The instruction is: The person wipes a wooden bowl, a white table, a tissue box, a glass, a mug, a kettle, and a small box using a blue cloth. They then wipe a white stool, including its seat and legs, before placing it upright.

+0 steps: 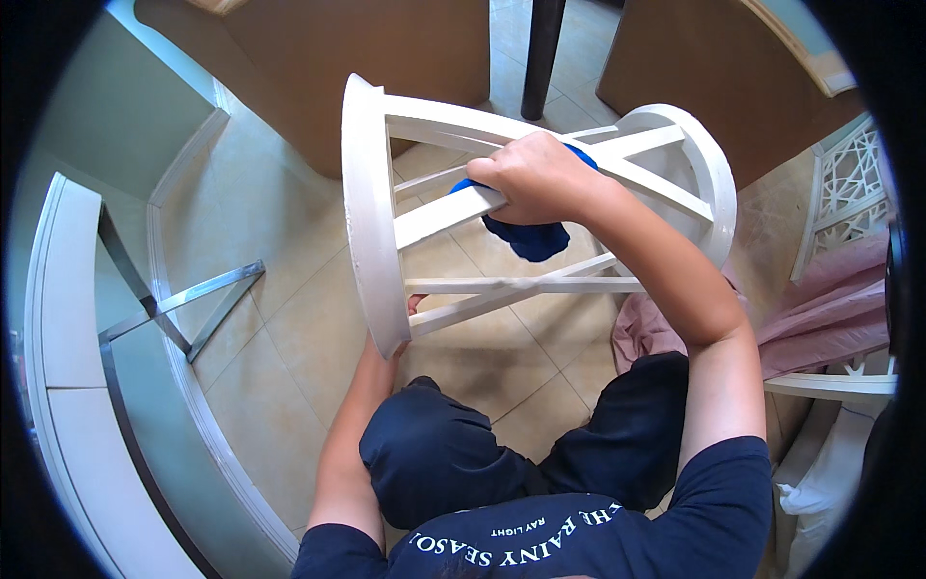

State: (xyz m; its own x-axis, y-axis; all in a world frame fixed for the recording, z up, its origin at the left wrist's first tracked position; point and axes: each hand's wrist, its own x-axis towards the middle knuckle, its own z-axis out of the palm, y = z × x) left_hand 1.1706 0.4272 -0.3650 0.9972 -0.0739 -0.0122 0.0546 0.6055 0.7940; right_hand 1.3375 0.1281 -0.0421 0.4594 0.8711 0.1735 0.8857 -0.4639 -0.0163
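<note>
A white stand with round ends and crossed slats [367, 217] lies on its side in front of me, tilted in the air or against the floor; its contact with the floor is hard to make out. My right hand [539, 177] is closed around one of its slats, with a dark blue cloth [532, 237] bunched between palm and slat. The cloth's lower end hangs below the hand. At the near lower rim of the left round end, my left hand [406, 344] grips the edge, mostly hidden behind it.
Brown panels [383, 58] stand ahead, with a dark post [542, 58] between them. To the left are a white-topped piece of furniture [72, 289] and crossed metal legs [173, 300]. Pink fabric [817, 311] drapes over a white lattice piece [850, 188] at right. Tiles cover the floor [304, 333].
</note>
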